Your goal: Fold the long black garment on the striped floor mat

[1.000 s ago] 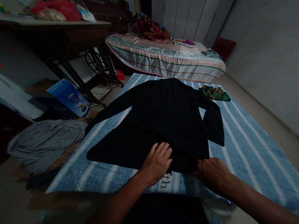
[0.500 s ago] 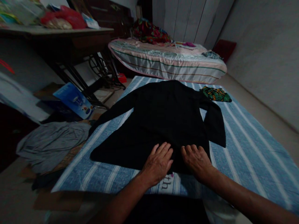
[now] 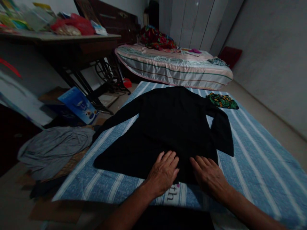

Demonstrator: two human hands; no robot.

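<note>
A black long-sleeved garment (image 3: 177, 118) lies spread over a blue-and-white striped cloth (image 3: 254, 143), its collar end away from me. One sleeve stretches out to the left; the other bends down on the right. My left hand (image 3: 164, 172) rests flat on the lower part of the garment, fingers extended. To its right, my right hand (image 3: 208, 174) also lies on the fabric near the hem, fingers stretched forward. Neither hand grips the cloth. Beyond the right sleeve sits a folded green, black and orange patterned cloth (image 3: 223, 101).
Grey clothing (image 3: 57, 147) is heaped left of the striped surface. Behind it stand a blue box (image 3: 79, 105) and a treadle table (image 3: 96, 39) loaded with bags. A bed (image 3: 175, 68) with a light cover stands beyond the far edge, and a wall runs along the right.
My right hand has gone from curled fingers to stretched, flatter ones and shifted slightly right. My left hand stays on the garment. The view has tilted up a little.
</note>
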